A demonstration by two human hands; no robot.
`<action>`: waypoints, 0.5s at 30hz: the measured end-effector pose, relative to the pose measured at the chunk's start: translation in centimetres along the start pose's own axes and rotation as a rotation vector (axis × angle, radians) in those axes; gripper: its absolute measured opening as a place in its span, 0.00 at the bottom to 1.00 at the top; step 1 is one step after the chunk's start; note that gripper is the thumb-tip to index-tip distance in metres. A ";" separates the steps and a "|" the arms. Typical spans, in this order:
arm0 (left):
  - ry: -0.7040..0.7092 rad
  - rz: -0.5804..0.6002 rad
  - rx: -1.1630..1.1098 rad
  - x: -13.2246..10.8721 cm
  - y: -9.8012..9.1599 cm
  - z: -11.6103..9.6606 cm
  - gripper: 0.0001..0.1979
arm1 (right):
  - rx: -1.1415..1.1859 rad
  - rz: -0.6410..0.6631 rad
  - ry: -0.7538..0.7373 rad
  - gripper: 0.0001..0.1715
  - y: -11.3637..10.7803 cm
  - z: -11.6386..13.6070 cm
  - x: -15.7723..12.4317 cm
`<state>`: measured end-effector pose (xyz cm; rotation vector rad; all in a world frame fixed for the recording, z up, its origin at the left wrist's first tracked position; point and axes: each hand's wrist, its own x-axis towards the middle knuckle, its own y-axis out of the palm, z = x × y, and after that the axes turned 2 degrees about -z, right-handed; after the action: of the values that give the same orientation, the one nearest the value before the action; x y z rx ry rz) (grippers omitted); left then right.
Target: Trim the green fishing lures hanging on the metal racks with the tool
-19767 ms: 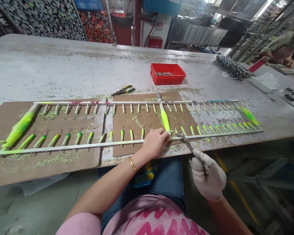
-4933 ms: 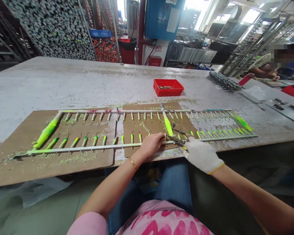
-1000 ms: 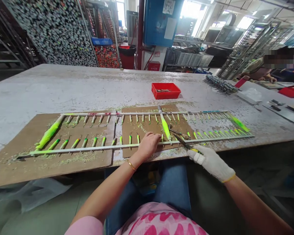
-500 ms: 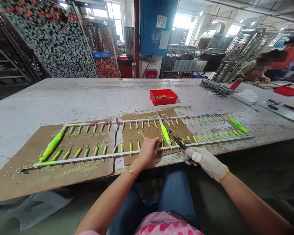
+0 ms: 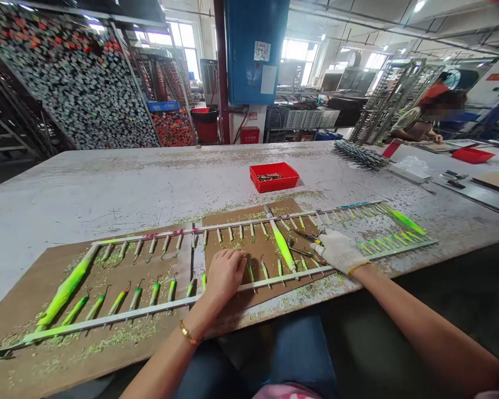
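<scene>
A long metal rack [image 5: 145, 311] lies across the table, with rows of small hooked pieces [image 5: 154, 293] tipped in yellow-green paint along both rails. Thick yellow-green crossbars [image 5: 281, 244] join the rails. My left hand [image 5: 223, 271], bare, with a bracelet at the wrist, rests over the front rail with its fingers curled together. What is between those fingers is hidden. In a white glove, my right hand [image 5: 341, 250] grips a pair of pliers [image 5: 311, 238] over the rack, right of the middle crossbar. The pliers' jaws are spread and point left.
Brown cardboard sheets [image 5: 37, 288] lie under the rack, strewn with green paint flakes. Beyond it stands a red bin [image 5: 274, 185] holding small metal parts. A bundle of dark pieces [image 5: 360, 155] lies back right. Farther off, another person [image 5: 416, 124] works at the table.
My left hand has moved left along the front rail. My right hand has lifted inward over the rack, and the pliers' jaws have spread. The camera view has shifted as well.
</scene>
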<state>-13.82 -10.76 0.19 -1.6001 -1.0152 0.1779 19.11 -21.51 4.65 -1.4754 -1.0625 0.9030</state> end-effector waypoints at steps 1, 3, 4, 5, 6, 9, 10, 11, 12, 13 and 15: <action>-0.006 0.000 0.008 0.5 -0.1 0.2 0.10 | -0.008 -0.004 -0.011 0.22 0.2 0.0 0.4; -0.016 0.008 0.024 1.8 0.1 0.4 0.10 | -0.015 -0.012 -0.036 0.23 0.8 -0.2 1.1; -0.018 0.017 0.033 2.6 0.2 0.4 0.10 | -0.016 -0.016 -0.051 0.23 1.1 -0.3 1.3; -0.020 0.029 0.041 3.5 0.4 0.2 0.10 | -0.015 -0.022 -0.066 0.23 1.3 -0.5 1.4; -0.021 0.043 0.050 4.5 0.6 0.0 0.10 | -0.013 -0.030 -0.079 0.23 1.6 -0.6 1.5; -0.021 0.076 0.070 7.9 1.7 -0.9 0.10 | -0.003 -0.061 -0.103 0.22 2.4 -0.9 1.7; -0.021 0.083 0.075 9.2 2.2 -1.2 0.10 | 0.003 -0.072 -0.106 0.22 2.6 -0.9 1.8; -0.019 0.090 0.079 10.4 2.7 -1.6 0.10 | 0.009 -0.081 -0.108 0.22 2.7 -0.8 2.0; -0.022 0.095 0.085 11.8 3.3 -1.9 0.10 | 0.017 -0.089 -0.108 0.22 2.9 -0.8 2.1; -0.027 0.104 0.093 13.1 4.0 -2.2 0.10 | 0.026 -0.097 -0.107 0.23 3.1 -0.7 2.3; -0.025 0.132 0.106 15.7 5.4 -2.6 0.09 | 0.044 -0.107 -0.099 0.23 3.3 -0.6 2.7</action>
<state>0.08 -1.72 2.65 -1.5716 -0.9047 0.3373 21.01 -19.26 1.48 -1.3365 -1.1752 0.9252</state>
